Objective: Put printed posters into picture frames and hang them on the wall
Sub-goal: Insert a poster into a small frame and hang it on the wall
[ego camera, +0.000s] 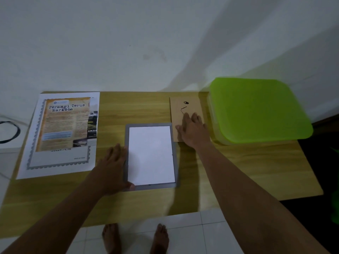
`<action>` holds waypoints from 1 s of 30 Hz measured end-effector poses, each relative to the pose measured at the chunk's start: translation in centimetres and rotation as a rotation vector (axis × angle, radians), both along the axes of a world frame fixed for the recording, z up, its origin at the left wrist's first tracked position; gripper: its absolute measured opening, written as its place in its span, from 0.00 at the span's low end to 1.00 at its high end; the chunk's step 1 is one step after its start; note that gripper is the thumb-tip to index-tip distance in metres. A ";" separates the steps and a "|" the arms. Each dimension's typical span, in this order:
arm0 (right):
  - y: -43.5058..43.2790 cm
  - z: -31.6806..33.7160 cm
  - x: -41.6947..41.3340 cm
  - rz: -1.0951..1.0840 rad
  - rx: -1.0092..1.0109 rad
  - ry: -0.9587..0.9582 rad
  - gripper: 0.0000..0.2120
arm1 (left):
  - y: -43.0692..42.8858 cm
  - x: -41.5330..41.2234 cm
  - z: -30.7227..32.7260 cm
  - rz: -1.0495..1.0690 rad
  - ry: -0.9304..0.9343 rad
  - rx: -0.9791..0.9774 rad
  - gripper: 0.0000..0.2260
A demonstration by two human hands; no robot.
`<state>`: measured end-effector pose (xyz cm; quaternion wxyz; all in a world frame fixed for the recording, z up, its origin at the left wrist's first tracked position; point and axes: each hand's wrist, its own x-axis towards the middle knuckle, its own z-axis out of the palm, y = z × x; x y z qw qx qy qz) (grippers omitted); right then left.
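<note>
frame (151, 155) — left hand (113, 167) touching, right hand (192, 129) beside

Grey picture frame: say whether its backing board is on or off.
Off: the brown backing board lies on the table beside the frame, under the right hand.

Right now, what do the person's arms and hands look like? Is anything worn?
The left arm and right arm are bare; no sleeve is in view. The left hand and right hand show no glove, watch or bracelet. Rings are too blurred to tell.
</note>
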<state>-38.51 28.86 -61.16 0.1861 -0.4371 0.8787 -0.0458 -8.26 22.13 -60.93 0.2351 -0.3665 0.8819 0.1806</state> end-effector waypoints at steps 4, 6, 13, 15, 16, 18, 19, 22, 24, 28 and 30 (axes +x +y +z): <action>-0.3 -0.6 -0.9 -0.011 0.028 0.017 0.30 | 0.2 0.5 0.1 -0.009 -0.013 0.010 0.61; -0.3 -0.7 -1.0 -0.014 0.036 0.019 0.30 | 0.2 0.7 0.1 -0.001 -0.010 0.024 0.61; -0.1 -0.6 -0.3 0.041 0.022 0.055 0.29 | 0.3 0.4 0.8 0.011 -0.020 0.022 0.60; 0.3 -0.3 0.7 0.069 -0.024 0.042 0.30 | 0.4 0.2 1.1 0.020 -0.020 0.025 0.60; 0.5 -0.1 1.4 0.103 -0.061 0.026 0.30 | 0.5 0.0 1.2 0.021 -0.020 0.026 0.60; 1.2 0.3 3.0 0.234 -0.136 0.003 0.31 | 0.5 -0.2 1.3 0.022 -0.013 0.024 0.59; 1.6 0.5 3.8 0.302 -0.148 -0.025 0.33 | 0.4 -0.2 1.2 0.018 -0.005 0.017 0.59; 3.0 0.4 5.6 0.418 -0.032 -0.137 0.42 | 0.3 0.2 1.0 0.000 0.010 -0.021 0.58; 3.5 0.2 6.3 0.454 0.023 -0.129 0.47 | 0.4 0.3 1.0 0.000 0.013 -0.024 0.57; 3.9 -0.1 7.2 0.436 0.025 -0.154 0.49 | 0.6 0.3 1.1 0.020 0.014 0.002 0.57; 3.9 0.0 7.4 0.408 0.007 -0.195 0.49 | 0.6 0.3 0.9 0.040 0.017 0.016 0.56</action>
